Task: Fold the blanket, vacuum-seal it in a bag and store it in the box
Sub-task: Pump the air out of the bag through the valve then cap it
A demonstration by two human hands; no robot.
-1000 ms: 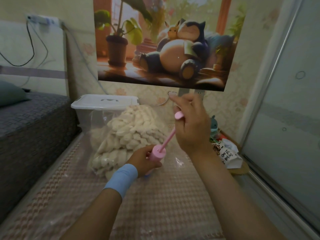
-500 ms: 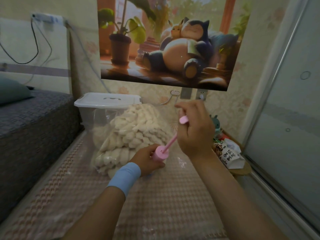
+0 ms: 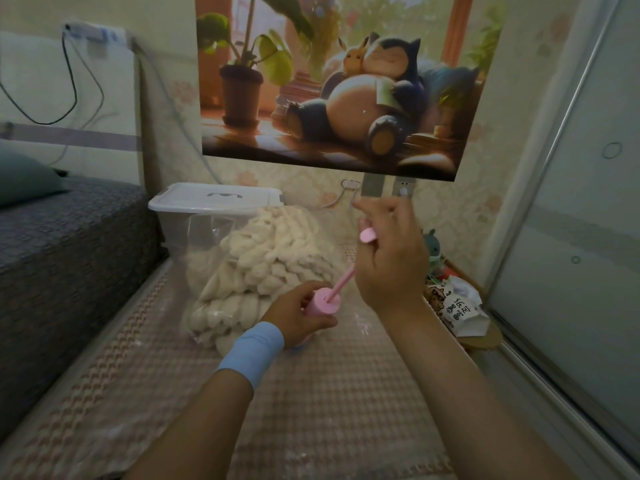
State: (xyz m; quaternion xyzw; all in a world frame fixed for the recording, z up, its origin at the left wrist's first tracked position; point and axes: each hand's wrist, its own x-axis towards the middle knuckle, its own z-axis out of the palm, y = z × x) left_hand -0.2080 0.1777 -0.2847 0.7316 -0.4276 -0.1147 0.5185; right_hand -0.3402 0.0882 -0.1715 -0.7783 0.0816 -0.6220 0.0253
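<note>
Curled round the pink pump, the left hand is steadying it on the bag while the right hand is clutching its raised plunger. The folded blanket is lying bagged but looking puffy; finishing the pumping and boxing are remaining, with the lidded box sitting just behind.

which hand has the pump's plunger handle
The right hand, raised, grips the plunger handle; the left hand, wearing the blue wristband, holds the pump barrel down low.
</note>
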